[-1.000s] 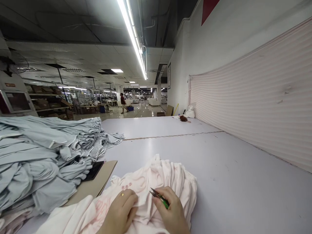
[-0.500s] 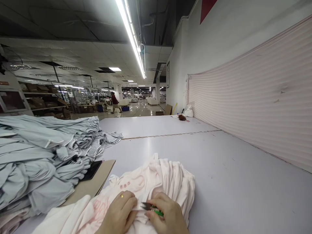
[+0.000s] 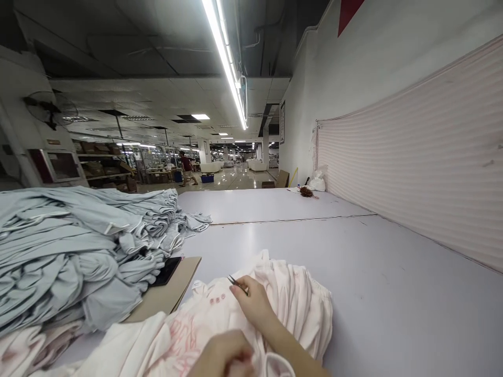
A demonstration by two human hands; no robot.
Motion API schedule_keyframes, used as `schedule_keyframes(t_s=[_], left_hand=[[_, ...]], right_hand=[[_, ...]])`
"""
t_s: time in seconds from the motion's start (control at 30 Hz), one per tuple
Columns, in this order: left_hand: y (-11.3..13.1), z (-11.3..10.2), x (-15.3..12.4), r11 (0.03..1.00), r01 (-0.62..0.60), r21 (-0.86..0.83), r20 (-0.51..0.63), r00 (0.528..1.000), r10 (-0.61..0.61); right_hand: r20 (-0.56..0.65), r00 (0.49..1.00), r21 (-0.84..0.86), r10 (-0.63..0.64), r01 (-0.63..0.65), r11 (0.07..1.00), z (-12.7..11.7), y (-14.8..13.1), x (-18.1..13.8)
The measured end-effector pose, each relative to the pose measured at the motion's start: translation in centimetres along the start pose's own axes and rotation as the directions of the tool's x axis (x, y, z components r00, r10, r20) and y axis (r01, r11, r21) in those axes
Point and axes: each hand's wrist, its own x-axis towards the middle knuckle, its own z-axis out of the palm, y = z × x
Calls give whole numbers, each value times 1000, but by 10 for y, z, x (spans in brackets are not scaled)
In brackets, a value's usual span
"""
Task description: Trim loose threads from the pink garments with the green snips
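Now, at the far left, the heaped grey-blue knit garments (image 3: 82,262) lie beside the flat black rectangular object (image 3: 167,271) and the brown cardboard sheet (image 3: 173,289), all much as half a second ago. Next comes the pale pink soft-cloth garment (image 3: 230,317), bunched on the smooth whitish counter (image 3: 377,293) right in front of the person. Over its near part, the left hand (image 3: 226,351) has slid rightward and closer to the body; it is blurred, palm down, its fingers curled under, and I cannot tell whether they grip cloth. Further right, the right hand (image 3: 251,301) has reached forward from beside the left to near the three pink buttons (image 3: 217,299), so the cloth between the hands is no longer under the blades. Its fingers are closed around small dark-bladed metal snips (image 3: 237,284), tips pointing forward and left, with the forearm slanting in from the lower right.
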Motion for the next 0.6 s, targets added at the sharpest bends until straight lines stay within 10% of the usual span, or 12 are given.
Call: schedule_keyframes(t_s=[0.07, 0.17, 0.6], left_hand=[[-19, -26, 10, 948, 315, -44, -139, 938, -318], [-51, -59, 27, 894, 449, 1, -223, 871, -437], [-57, -55, 21, 741, 472, -478, 71, 861, -503]], right_hand=[[-38, 999, -5, 35, -35, 999, 13, 13, -5], [-92, 994, -20, 53, -55, 998, 19, 26, -20], [-20, 984, -198, -178, 170, 965, 17, 16, -27]])
